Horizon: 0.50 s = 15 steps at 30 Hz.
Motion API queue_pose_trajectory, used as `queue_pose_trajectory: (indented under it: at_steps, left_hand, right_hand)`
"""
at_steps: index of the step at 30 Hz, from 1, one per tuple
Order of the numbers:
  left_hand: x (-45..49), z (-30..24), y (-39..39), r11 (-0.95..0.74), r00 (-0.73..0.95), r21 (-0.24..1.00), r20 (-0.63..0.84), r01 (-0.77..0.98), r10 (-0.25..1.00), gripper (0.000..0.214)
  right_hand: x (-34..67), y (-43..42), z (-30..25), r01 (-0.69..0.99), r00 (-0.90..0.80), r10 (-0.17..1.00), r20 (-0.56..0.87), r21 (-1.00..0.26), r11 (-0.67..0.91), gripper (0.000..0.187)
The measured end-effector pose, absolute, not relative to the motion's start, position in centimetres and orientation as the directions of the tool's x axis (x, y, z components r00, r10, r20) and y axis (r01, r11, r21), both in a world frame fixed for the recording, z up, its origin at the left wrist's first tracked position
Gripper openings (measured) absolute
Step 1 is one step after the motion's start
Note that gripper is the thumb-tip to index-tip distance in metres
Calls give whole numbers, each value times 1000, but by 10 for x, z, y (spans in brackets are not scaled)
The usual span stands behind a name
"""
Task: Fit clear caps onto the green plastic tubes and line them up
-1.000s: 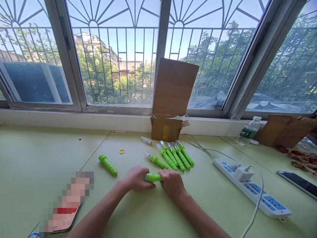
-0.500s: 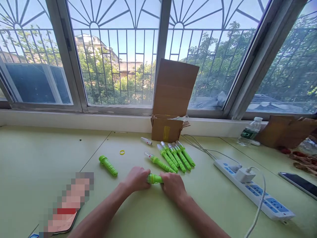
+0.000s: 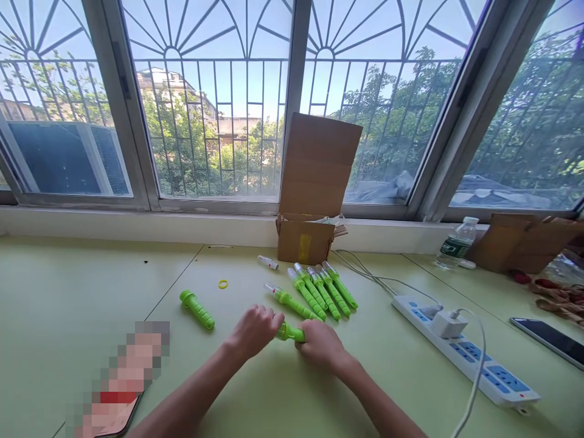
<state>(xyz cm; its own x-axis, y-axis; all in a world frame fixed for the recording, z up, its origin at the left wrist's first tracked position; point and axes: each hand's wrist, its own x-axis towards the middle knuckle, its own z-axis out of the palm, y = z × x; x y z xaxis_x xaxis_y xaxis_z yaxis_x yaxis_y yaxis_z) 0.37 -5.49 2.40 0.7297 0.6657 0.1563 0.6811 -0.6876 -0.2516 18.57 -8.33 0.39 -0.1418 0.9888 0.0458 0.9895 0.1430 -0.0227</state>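
Observation:
A green ribbed stick with a clear end (image 3: pixel 290 332) lies level between my hands, low over the table. My left hand (image 3: pixel 256 331) is closed round its clear end, knuckles up. Round the green body, the fingers of my right hand (image 3: pixel 322 344) are wrapped, hiding its far end. Just beyond, a similar green stick with a clear tip (image 3: pixel 292 302) lies slanted beside a row of several like it (image 3: pixel 322 291). To the left is a green body without a clear tip (image 3: pixel 197 310). A loose clear tube (image 3: pixel 267 262) and a yellow ring (image 3: pixel 222 283) lie farther back.
An opened cardboard box (image 3: pixel 303 240) stands by the window sill. At right are a white power strip (image 3: pixel 469 353) with a plug and cables, a water bottle (image 3: pixel 457 243) and a dark phone (image 3: pixel 550 340). A partly blurred phone-like object (image 3: pixel 121 413) lies at left.
My left hand has turned on the clear end, its knuckles now higher. The stick has tilted slightly, and my right hand still grips it. The view has shifted a little.

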Motion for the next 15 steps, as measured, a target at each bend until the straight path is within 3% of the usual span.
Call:
queue_pose_trajectory:
  at_steps: [4,15]
  left_hand:
    - [5,26,-57,-666,704,-237,148,707,694,24]
    - [0,29,-60,-643,657,-138,105,753,747,19]
  right_hand:
    - [184,-83,-2,992,-122,982,147,3,123,20]
    - [179,-83,-3,994,-108,981,163,42,102,20]
